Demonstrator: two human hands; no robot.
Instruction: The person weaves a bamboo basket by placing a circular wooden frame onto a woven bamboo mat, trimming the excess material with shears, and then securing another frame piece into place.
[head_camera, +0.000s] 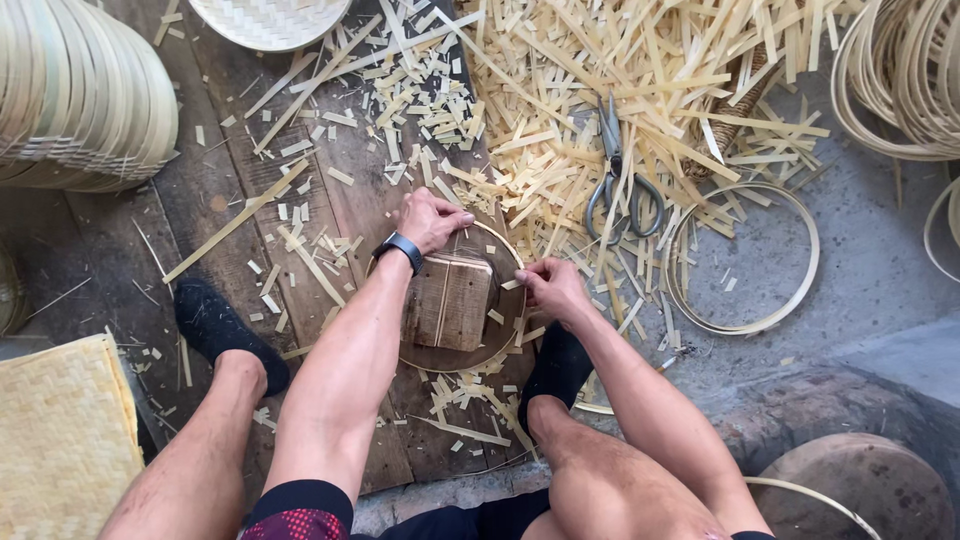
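Scraps of cut bamboo (620, 90) cover the far ground, spilling onto the dark planks (240, 200). Stacked woven trays (80, 90) stand far left, a woven mat (60, 440) near left, loose hoops (745, 255) right. In the centre lies a round hoop (505, 345) with a wooden block (450, 300) set inside it. The left hand (432, 218) curls over its far rim; the right hand (552, 287) pinches a small strip at its right rim. Scissors (618, 180) lie just beyond.
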